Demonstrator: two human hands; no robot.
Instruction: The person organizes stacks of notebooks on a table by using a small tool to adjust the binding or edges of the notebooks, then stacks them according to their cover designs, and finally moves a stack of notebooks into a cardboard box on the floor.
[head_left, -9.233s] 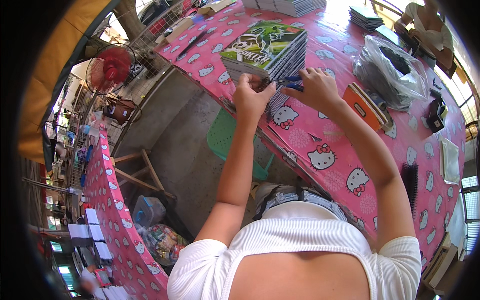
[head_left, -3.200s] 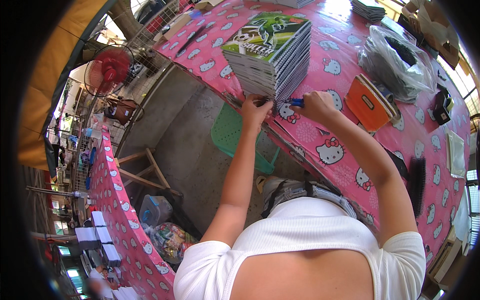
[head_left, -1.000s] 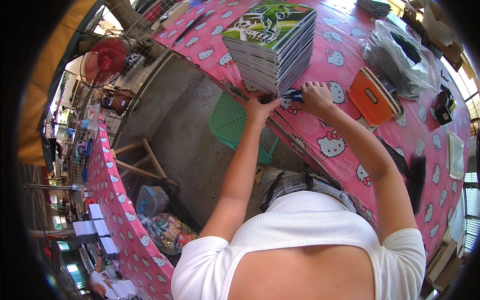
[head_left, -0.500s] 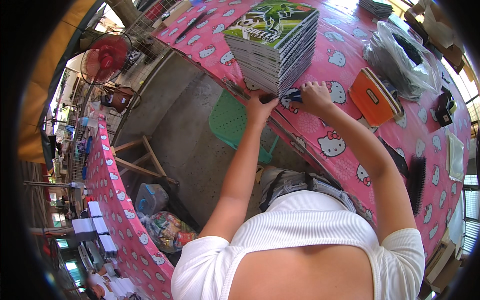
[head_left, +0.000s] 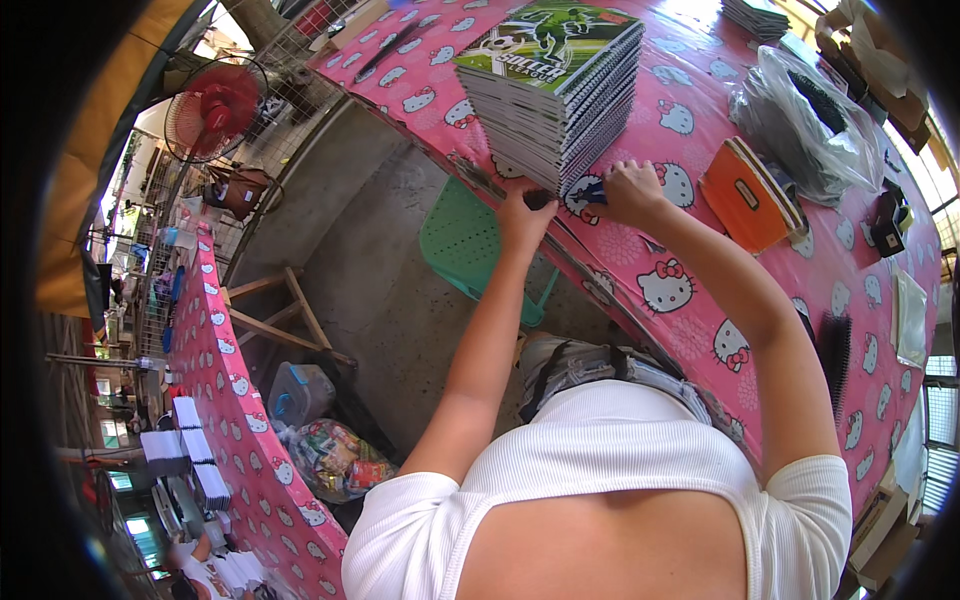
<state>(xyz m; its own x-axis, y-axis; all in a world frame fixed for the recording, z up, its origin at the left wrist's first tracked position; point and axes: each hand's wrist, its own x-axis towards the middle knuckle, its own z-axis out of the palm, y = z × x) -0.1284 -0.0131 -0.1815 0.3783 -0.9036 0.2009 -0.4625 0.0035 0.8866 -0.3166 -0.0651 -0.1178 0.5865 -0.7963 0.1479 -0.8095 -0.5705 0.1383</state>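
A tall stack of spiral-bound notebooks [head_left: 600, 110] stands at the near table edge, its top one with a green and white sports cover. At the stack's bottom near corner is my left hand [head_left: 522, 218], its thumb and fingers closed around something dark too small to make out. Just right of that corner, my right hand [head_left: 636, 192] grips a small pair of blue-handled pliers [head_left: 592, 193]. The pliers point left toward the corner, and their jaws are hard to see.
On the pink patterned table [head_left: 640, 240] lie an orange pouch [head_left: 745, 200], a clear plastic bag of black coils [head_left: 810, 120] and a black comb-like strip [head_left: 834, 365]. A green stool [head_left: 460, 240] stands below the edge. Leftward are a second pink table [head_left: 235, 400] and a red fan [head_left: 215, 110].
Both hands stay by the stack's lower corner, with the pliers still in the right one. The right hand and pliers have shifted very slightly; the whole view has moved a little.
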